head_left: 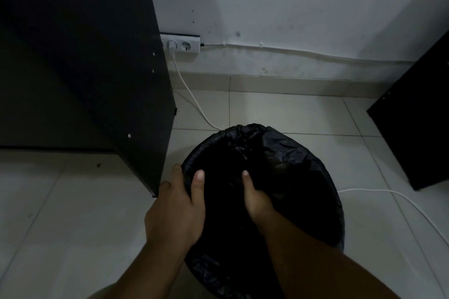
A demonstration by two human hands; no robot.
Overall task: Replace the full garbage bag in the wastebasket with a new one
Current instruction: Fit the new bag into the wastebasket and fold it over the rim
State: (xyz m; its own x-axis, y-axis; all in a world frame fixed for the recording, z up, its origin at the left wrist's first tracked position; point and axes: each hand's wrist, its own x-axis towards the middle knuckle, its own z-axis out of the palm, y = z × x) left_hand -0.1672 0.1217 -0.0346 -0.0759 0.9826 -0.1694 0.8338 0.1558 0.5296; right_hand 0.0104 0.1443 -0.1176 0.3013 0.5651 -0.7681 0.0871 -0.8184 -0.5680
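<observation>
**Hands.** Our left hand grips the bag-wrapped rim of the wastebasket on its left side, thumb inside and fingers outside. Our right hand is down inside the garbage bag, thumb raised. Its fingers are lost in the dark, so we cannot tell what they hold, if anything. The wastebasket stands on the floor, low centre of view, with the bag mouth folded over the rim. We cannot read the contents.

**Risks (our judgement).**
- Left: the cabinet corner sits just beside our left knuckles, so a sharp pull could knock them against it.
- Centre: the film looks thin and crinkled, so a one-sided tug may tear it or tip the basket.
- Right: the floor cable emerges from beside the basket, and dragging the basket could snag it.

**Surroundings.**
- The tiled floor is pale and scuffed.
- A socket strip sits low on the wall.
- A plugged lead trails from it toward the basket.
- A dark panel stands at far right.
- The light is dim.
</observation>
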